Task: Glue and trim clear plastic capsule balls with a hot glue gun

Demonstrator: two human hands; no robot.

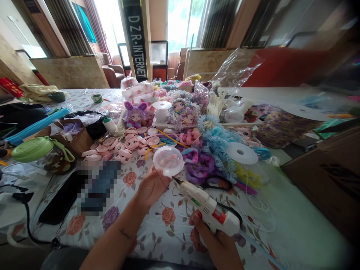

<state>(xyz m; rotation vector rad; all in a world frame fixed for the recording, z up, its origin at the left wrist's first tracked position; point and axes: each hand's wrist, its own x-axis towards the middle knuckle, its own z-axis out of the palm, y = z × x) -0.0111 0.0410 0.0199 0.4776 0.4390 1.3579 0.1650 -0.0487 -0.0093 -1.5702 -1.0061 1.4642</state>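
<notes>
My left hand (154, 183) pinches the lower rim of a clear, shallow plastic dome (168, 161), holding it above the flowered cloth. In my right hand (212, 238) is a white hot glue gun (201, 202) with red parts, its handle wrapped by my fingers. The dark nozzle points up and left, at or very near the dome's lower edge; contact cannot be made out. Behind the dome lie pink doll face parts (135, 141) and purple fluffy trim (199, 168). Black-handled scissors (218, 183) rest just beyond the glue gun.
Finished-looking dolls (135, 114) and a white spool (162, 108) stand farther back. Blue lace (218, 146) and another white spool (242, 153) lie right of centre. A green-lidded jar (36, 152) is at left. A cardboard box (326, 168) borders the right side.
</notes>
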